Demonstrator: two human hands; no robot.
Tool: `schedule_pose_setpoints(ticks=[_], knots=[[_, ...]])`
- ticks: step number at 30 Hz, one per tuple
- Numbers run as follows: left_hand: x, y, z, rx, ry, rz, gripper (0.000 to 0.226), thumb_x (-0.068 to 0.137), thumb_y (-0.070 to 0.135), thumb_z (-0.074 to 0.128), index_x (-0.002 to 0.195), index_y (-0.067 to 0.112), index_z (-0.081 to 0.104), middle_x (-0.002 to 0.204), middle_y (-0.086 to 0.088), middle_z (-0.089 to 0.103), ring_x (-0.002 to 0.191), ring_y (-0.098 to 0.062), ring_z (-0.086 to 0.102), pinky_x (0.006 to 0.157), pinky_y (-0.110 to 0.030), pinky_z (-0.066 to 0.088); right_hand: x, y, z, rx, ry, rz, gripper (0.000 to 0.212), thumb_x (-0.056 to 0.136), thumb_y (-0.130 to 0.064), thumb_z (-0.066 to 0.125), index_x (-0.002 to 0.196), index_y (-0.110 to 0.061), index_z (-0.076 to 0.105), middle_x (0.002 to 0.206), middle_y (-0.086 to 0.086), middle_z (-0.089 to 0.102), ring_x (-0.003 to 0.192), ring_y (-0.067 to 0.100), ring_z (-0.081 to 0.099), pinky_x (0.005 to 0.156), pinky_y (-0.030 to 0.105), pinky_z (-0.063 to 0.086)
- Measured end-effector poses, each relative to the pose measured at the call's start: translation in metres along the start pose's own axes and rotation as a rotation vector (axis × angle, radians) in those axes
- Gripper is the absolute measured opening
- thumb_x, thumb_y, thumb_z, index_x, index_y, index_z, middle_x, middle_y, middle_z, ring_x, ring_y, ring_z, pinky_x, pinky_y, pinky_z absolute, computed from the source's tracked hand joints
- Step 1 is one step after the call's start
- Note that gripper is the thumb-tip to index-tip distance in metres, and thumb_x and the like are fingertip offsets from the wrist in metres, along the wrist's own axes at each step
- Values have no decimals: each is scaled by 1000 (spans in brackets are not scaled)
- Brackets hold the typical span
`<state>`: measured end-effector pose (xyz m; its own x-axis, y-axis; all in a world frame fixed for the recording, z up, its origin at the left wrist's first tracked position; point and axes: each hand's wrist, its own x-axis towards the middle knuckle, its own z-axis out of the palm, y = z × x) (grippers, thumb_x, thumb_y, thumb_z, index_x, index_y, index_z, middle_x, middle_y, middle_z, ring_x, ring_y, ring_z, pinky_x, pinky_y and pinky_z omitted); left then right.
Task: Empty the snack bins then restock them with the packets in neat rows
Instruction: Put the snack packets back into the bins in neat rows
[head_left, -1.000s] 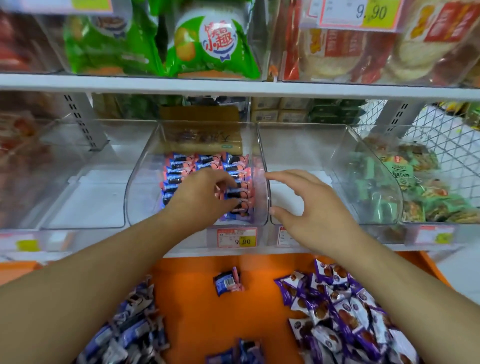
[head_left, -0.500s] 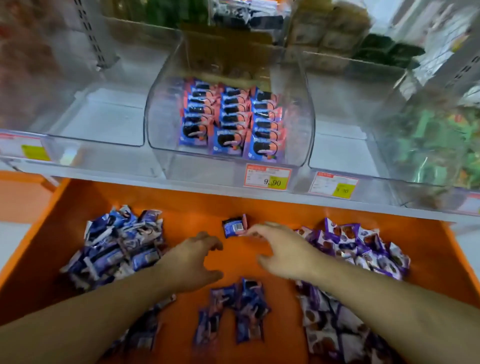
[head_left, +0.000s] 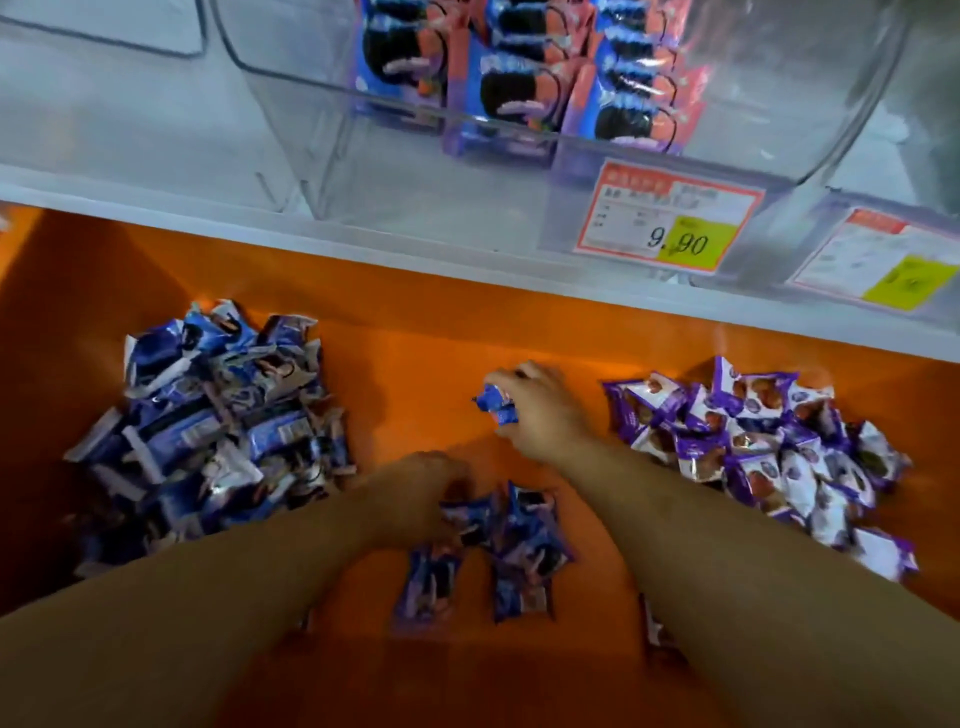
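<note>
My right hand grips a single blue snack packet on the orange tray. My left hand reaches down onto a small cluster of blue packets in the middle of the tray; its fingertips are hidden among them, so its hold is unclear. Above, a clear plastic bin on the shelf holds blue and pink cookie packets standing in neat rows.
A big heap of blue packets lies at the tray's left, a heap of purple packets at its right. Price tags hang on the white shelf edge. An empty clear bin stands at upper left.
Both hands left the bin and dropped to the tray. My right hand took hold of the lone blue packet; my left moved onto the middle cluster. The view tilted down and closer.
</note>
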<state>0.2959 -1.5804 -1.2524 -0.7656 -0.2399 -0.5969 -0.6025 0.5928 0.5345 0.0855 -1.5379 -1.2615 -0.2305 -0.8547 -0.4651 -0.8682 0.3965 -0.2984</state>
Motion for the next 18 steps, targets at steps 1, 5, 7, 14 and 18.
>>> schedule_pose_setpoints(ticks=[1,5,7,14,18], knots=[[0,2,0,-7,3,-11,47,88,37,80,127,20,62,130,-4,65,113,-23,62,79,-25,43,-4,2,-2,20,-9,11,64,92,-31,79,147,-43,48,157,7,43,146,35,35,109,46,43],[-4,7,-7,-5,14,-30,45,86,40,82,125,21,66,121,-2,69,105,-21,65,76,-28,48,-25,13,-12,186,28,8,40,80,-38,86,112,-41,62,109,-2,65,103,28,63,83,44,55],[-7,9,-11,-35,22,-53,42,87,38,82,124,20,71,122,-1,70,99,-17,65,78,-27,49,-37,15,-19,311,44,16,37,76,-34,91,102,-35,65,95,-7,69,88,20,67,77,44,58],[-50,27,-68,-185,63,-189,40,88,41,81,122,27,67,122,5,66,102,-14,65,86,-33,57,-86,-18,-80,595,-133,31,39,85,-14,88,113,-5,62,81,19,77,70,28,72,73,49,59],[-96,50,-115,-311,119,-273,36,85,34,84,115,26,65,110,6,71,88,-12,72,80,-36,61,-134,-48,-132,585,-183,-16,33,84,-9,88,109,-9,67,92,14,78,91,25,78,76,30,57]])
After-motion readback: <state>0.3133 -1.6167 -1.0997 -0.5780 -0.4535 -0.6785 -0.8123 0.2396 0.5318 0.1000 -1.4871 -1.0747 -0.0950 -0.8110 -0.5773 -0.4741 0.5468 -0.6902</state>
